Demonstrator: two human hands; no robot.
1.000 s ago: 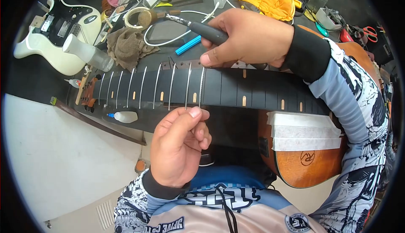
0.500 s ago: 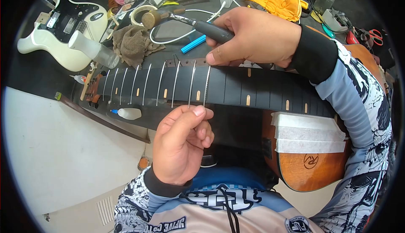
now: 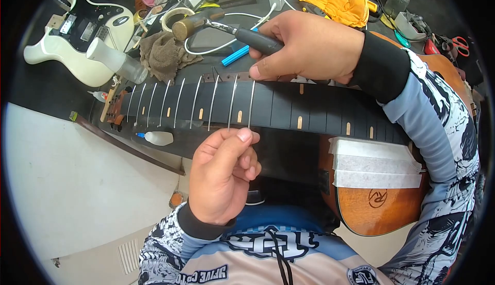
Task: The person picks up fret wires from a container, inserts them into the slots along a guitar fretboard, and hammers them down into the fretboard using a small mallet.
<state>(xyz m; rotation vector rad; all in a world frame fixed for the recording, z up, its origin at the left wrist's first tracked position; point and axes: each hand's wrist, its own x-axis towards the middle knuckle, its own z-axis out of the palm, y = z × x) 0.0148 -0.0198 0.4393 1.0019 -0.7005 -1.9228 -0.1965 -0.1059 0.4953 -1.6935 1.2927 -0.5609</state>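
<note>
My left hand (image 3: 219,176) pinches the near end of a thin metal fret wire (image 3: 251,104) between thumb and index finger. The wire lies across the dark fretboard (image 3: 286,104) of a guitar neck. In my right hand (image 3: 314,45) is a hammer (image 3: 188,27), its black handle gripped and its brass-coloured head pointing left, above the board. The right thumb tip is at the wire's far end. Several silver frets (image 3: 213,102) cross the board to the left, while bare slots show to the right. Whether the wire sits in a slot I cannot tell.
A guitar body (image 3: 381,210) with white tape (image 3: 379,164) is at the right. Behind the neck are a brown cloth (image 3: 165,58), a blue stick (image 3: 236,55), a white cable and yellow gloves (image 3: 337,4). A white electric guitar body (image 3: 72,58) lies at left, near a small bottle (image 3: 159,138).
The fret wire has turned slightly: its toothed edge showed before, and now a smooth surface faces up. Both hands keep nearly the same place; the hammer head is slightly lower.
</note>
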